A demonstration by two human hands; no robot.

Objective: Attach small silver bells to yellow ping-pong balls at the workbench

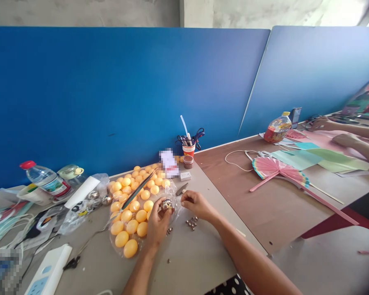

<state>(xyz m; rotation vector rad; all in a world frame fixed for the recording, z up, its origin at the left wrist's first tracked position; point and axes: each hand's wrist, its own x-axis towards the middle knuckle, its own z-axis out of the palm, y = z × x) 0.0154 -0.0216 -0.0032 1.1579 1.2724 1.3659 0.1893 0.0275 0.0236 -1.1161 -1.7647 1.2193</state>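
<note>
My left hand [159, 221] is closed around a shiny silver ball [166, 205], holding it just above the table. To its right, my right hand [198, 206] has thumb and forefinger pinched together; whatever is between them is too small to make out. Small metal beads [192, 223] lie in a cluster below the right hand, with a few more by the left wrist. A clear plastic bag of orange ping-pong balls [122, 239] spreads left of my hands, and a long dark slim tool [137, 192] rests across it. Beyond my right hand lies a small dark pointed tool [182, 189].
At the back stand a paper cup of pens [188, 150], a brown-filled tub [188, 162] and a small box [185, 176]. Leftward are a bottle [47, 180], a power strip [49, 270] and cables. On the right lie a pink paper fan [278, 166] and a co-worker's hands [346, 140].
</note>
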